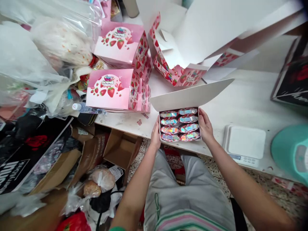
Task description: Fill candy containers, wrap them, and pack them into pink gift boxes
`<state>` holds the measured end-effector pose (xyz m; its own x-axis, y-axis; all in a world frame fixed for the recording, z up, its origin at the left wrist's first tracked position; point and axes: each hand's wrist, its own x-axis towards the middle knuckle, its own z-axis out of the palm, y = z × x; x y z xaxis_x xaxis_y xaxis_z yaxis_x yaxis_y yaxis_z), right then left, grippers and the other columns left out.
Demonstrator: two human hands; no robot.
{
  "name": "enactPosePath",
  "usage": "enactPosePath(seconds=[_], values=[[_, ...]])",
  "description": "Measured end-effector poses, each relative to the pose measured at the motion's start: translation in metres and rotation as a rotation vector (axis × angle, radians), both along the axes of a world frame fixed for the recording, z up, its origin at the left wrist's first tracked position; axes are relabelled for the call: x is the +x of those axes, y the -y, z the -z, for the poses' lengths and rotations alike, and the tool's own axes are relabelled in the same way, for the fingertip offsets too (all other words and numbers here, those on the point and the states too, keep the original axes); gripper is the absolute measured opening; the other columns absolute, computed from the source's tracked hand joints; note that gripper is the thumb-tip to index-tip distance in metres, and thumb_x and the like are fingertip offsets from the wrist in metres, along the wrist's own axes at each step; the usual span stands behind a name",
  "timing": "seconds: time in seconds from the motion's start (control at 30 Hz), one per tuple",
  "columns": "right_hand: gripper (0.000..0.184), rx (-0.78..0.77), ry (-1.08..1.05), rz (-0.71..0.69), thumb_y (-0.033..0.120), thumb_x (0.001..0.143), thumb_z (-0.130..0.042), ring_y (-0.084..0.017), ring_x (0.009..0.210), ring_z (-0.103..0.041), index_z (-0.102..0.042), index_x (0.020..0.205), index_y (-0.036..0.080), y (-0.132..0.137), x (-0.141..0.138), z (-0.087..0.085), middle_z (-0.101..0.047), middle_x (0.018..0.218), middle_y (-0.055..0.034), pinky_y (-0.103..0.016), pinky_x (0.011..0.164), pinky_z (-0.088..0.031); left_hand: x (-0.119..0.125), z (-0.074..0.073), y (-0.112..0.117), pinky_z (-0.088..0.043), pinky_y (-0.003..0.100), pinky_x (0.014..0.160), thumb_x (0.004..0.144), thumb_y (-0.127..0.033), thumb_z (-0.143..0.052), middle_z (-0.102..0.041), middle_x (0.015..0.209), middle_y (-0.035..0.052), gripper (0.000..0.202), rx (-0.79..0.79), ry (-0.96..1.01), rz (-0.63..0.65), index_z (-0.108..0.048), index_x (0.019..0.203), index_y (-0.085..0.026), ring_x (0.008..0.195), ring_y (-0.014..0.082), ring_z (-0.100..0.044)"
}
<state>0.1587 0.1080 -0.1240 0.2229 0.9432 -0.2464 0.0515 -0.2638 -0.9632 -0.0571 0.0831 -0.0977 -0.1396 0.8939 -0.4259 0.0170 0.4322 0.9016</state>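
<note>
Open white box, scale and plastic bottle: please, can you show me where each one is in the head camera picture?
Open white box [190, 96]: head view, point on its raised lid.
Scale [246, 141]: head view, point on its white top plate.
Plastic bottle [84, 108]: head view, point on its middle.

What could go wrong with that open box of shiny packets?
The open box sits at the edge of the white table, held between the left hand and right hand, so it might tip off if a hand slips. The lid is up, so the shiny packets could slide out if it tilts.
</note>
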Motion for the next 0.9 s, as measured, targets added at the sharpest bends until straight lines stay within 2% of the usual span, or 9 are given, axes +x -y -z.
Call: enactPosePath(seconds=[0.07,0.13,0.23,0.3,0.37,0.5,0.63,0.77,0.9], values=[[0.051,0.016,0.024,-0.019,0.052,0.087,-0.043,-0.020,0.124,-0.045,-0.043,0.131,0.027,0.001,0.001,0.003,-0.049,0.135,-0.0054,-0.042,0.105,-0.035,-0.004,0.005,-0.004,-0.035,0.032,0.107,0.094,-0.045,-0.027,-0.040,0.143,0.0025,0.049,0.031,-0.047,-0.022,-0.037,0.137,-0.023,0.131,0.0171,-0.038],[0.052,0.042,0.091,-0.062,0.051,0.086,-0.045,-0.021,0.121,-0.048,-0.042,0.131,0.026,0.001,0.002,0.004,-0.050,0.134,-0.0066,-0.043,0.103,-0.037,-0.004,0.008,-0.007,-0.034,0.032,0.107,0.093,-0.044,-0.033,-0.044,0.138,0.0065,0.048,0.089,-0.180,-0.031,-0.040,0.135,-0.022,0.127,0.0174,-0.042],[0.054,0.080,0.246,-0.101,0.049,0.085,-0.049,-0.023,0.118,-0.049,-0.041,0.131,0.023,0.002,0.002,0.002,-0.052,0.129,-0.0086,-0.045,0.101,-0.039,0.000,0.008,-0.009,-0.033,0.033,0.107,0.093,-0.040,-0.034,-0.048,0.130,0.0106,0.046,0.190,-0.390,0.006,-0.040,0.135,-0.021,0.122,0.0178,-0.045],[0.052,0.093,0.321,-0.098,0.048,0.086,-0.048,-0.023,0.117,-0.050,-0.042,0.131,0.023,0.003,0.001,0.000,-0.053,0.128,-0.0087,-0.045,0.100,-0.040,0.003,0.009,-0.009,-0.032,0.034,0.108,0.093,-0.038,-0.034,-0.047,0.129,0.0111,0.045,0.232,-0.431,0.024,-0.039,0.135,-0.021,0.123,0.0178,-0.043],[0.050,0.109,0.360,-0.091,0.048,0.087,-0.046,-0.024,0.115,-0.051,-0.043,0.130,0.024,0.004,0.000,0.000,-0.054,0.127,-0.0078,-0.045,0.099,-0.041,0.003,0.012,-0.010,-0.029,0.033,0.110,0.093,-0.037,-0.036,-0.044,0.134,0.0094,0.045,0.270,-0.384,0.022,-0.037,0.135,-0.022,0.128,0.0173,-0.039],[0.048,0.168,0.450,-0.098,0.048,0.088,-0.044,-0.025,0.111,-0.055,-0.045,0.130,0.025,0.006,0.000,0.004,-0.059,0.120,-0.0058,-0.047,0.096,-0.043,0.003,0.024,-0.010,-0.022,0.031,0.114,0.092,-0.039,-0.040,-0.033,0.146,0.0007,0.048,0.342,-0.157,0.024,-0.032,0.138,-0.028,0.137,0.0165,-0.027],[0.045,0.268,0.473,-0.122,0.048,0.090,-0.041,-0.025,0.107,-0.057,-0.048,0.128,0.025,0.009,0.003,0.010,-0.062,0.116,-0.0046,-0.047,0.095,-0.044,0.005,0.031,-0.009,-0.021,0.034,0.115,0.092,-0.041,-0.041,-0.032,0.148,-0.0027,0.047,0.374,-0.019,0.010,-0.033,0.137,-0.031,0.138,0.0173,-0.025],[0.046,0.320,0.471,-0.108,0.048,0.089,-0.043,-0.026,0.109,-0.056,-0.050,0.127,0.023,0.007,0.009,0.024,-0.062,0.117,-0.0050,-0.049,0.097,-0.042,0.007,0.035,-0.009,-0.022,0.036,0.114,0.092,-0.039,-0.041,-0.034,0.147,-0.0017,0.046,0.392,0.004,0.015,-0.034,0.137,-0.029,0.137,0.0174,-0.026],[0.048,0.369,0.478,-0.064,0.050,0.086,-0.046,-0.027,0.106,-0.057,-0.051,0.126,0.022,0.001,0.011,0.035,-0.063,0.114,-0.0071,-0.050,0.094,-0.043,0.001,0.037,-0.012,-0.021,0.034,0.114,0.091,-0.034,-0.043,-0.032,0.148,-0.0001,0.047,0.429,-0.060,0.025,-0.034,0.137,-0.028,0.138,0.0170,-0.025]])
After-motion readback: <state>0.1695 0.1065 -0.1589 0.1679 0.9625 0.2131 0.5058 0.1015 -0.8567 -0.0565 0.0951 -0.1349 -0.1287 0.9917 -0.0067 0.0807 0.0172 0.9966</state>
